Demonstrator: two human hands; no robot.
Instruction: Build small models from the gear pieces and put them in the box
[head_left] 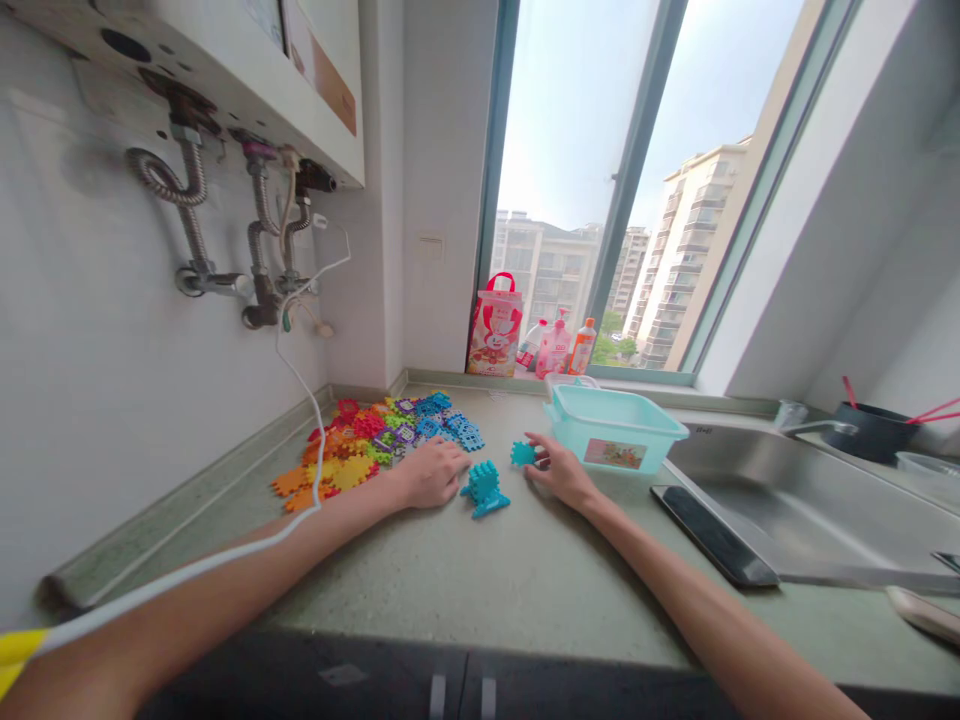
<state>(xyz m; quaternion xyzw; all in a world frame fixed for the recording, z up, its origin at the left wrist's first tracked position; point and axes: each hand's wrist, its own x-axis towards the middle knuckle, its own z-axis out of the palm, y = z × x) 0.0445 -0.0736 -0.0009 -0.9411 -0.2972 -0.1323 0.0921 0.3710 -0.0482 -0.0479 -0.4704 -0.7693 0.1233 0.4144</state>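
My right hand [559, 474] pinches a small teal interlocking block [522, 454] with notched edges, just above or on the counter. My left hand [433, 473] rests low over the counter with its fingers curled together; whatever is under them is hidden. Right beside its fingertips stands a small teal assembly of joined blocks [485, 488], between my two hands. Behind and left of my left hand spreads a pile of interlocking blocks [352, 450] in red, orange, yellow, green, purple and blue.
A mint plastic bin [622, 420] stands behind my right hand. To its right lie a black phone [714, 535] and a steel sink [817, 500]. A white cable [289, 370] hangs across my left forearm. Bottles [555, 345] and a pink bag [495, 330] line the windowsill.
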